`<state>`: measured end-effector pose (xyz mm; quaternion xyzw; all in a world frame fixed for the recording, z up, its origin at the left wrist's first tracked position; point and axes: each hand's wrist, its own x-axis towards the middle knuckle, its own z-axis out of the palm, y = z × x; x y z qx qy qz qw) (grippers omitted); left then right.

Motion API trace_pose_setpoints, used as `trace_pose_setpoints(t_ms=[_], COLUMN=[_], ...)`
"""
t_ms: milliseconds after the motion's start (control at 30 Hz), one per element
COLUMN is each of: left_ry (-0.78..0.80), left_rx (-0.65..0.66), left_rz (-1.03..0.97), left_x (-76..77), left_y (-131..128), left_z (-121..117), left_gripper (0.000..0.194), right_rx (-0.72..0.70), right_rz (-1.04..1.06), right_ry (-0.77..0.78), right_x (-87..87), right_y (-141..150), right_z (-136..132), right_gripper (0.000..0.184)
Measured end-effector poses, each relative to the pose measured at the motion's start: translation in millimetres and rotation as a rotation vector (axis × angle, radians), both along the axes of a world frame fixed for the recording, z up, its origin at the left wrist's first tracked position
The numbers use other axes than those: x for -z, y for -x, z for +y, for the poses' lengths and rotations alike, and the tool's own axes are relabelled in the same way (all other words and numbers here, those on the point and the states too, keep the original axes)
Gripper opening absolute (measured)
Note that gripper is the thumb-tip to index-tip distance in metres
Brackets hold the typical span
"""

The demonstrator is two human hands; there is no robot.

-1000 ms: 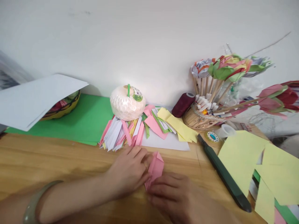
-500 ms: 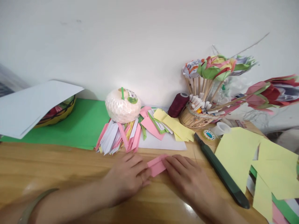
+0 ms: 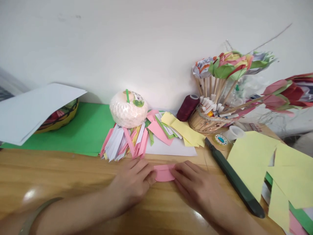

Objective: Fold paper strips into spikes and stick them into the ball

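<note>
Between my two hands is a small pink piece of paper [image 3: 164, 173] with a lengthwise crease near its far edge. My left hand [image 3: 137, 182] is closed on its left end, fingers curled over it. At the right end, my right hand [image 3: 192, 181] pinches the paper, its thumb hidden underneath. The paper is just above or on the wooden table [image 3: 80, 176]; I cannot tell which. Beyond my left hand lies a pile of folded paper strips [image 3: 119, 143] in white, pink and yellow.
A wrapped coconut [image 3: 128, 109] stands behind the folded strips. On the right are a dark green knife-like tool [image 3: 236, 179], yellow paper sheets [image 3: 254, 160], a maroon thread spool [image 3: 187, 107] and a basket [image 3: 205, 122] of paper flowers. White sheets [image 3: 36, 111] rest on the left over another basket.
The pink paper has turned from a slant to nearly level. My right hand has shifted slightly with it, and the view has moved a little.
</note>
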<state>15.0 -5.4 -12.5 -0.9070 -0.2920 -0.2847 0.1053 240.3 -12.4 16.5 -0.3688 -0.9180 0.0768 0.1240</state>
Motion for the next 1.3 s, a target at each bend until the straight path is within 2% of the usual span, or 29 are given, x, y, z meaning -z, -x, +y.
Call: trace_pose_setpoints(t_ms=[133, 333, 533, 733, 1033, 1300], left_ry=[0.07, 0.232, 0.342, 0.385, 0.398, 0.443], left_rx=[-0.029, -0.016, -0.006, -0.042, -0.06, -0.139], left_rz=[0.007, -0.087, -0.196, -0.229, -0.221, -0.11], left_x=[2.7, -4.8, -4.8, -6.0, -7.2, -6.0], left_y=[-1.1, 5.5, 6.4, 2.8, 0.6, -5.0], left_z=[-0.4, 4.6, 5.2, 2.4, 0.6, 0.1], left_gripper=[0.02, 0.02, 0.017, 0.018, 0.018, 0.026], right_rx=[0.003, 0.008, 0.031, 0.089, 0.137, 0.207], right_rz=[0.026, 0.193, 0.172, 0.181, 0.23, 0.248], right_ry=[0.073, 0.155, 0.203, 0.198, 0.232, 0.277], right_x=[0.2, 6.3, 3.3, 1.0, 9.0, 8.0], right_y=[-3.0, -11.9, -12.4, -6.4, -5.7, -1.7], right_z=[3.3, 12.8, 14.8, 11.5, 10.4, 8.2], right_gripper=[0.018, 0.02, 0.016, 0.019, 0.014, 0.02])
